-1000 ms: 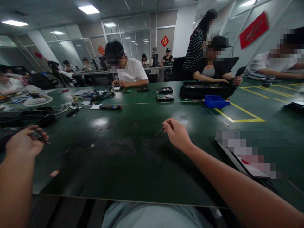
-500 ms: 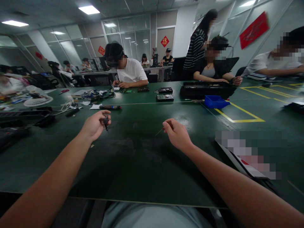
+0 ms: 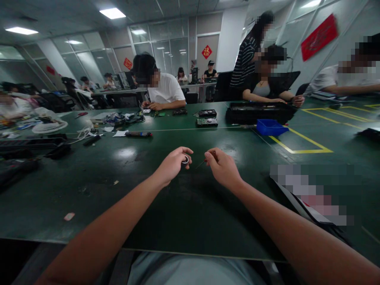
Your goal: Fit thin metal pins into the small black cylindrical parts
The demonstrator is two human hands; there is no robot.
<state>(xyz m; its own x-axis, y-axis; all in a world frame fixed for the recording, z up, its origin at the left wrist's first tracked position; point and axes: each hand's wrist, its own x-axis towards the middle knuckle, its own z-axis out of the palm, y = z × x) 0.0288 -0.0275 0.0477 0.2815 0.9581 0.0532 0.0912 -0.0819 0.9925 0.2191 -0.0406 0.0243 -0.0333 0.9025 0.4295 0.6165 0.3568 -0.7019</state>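
Both my hands hover close together over the middle of the dark green table (image 3: 148, 206). My left hand (image 3: 173, 164) pinches a small round silvery part (image 3: 185, 160) between thumb and fingers. My right hand (image 3: 222, 168) grips a thin tool (image 3: 202, 162) with a red handle; its fine metal tip points left toward the small part, a few centimetres away.
A blue bin (image 3: 269, 127), a black tray (image 3: 257, 112) and circuit boards (image 3: 207, 122) lie farther back. Cables, a white fan (image 3: 49, 126) and dark devices crowd the left side. A blurred flat item (image 3: 311, 194) lies at right. Several people sit across the table.
My left hand swept from the far left edge to the centre, carrying the small part, and now sits beside my right hand. The right hand barely moved.
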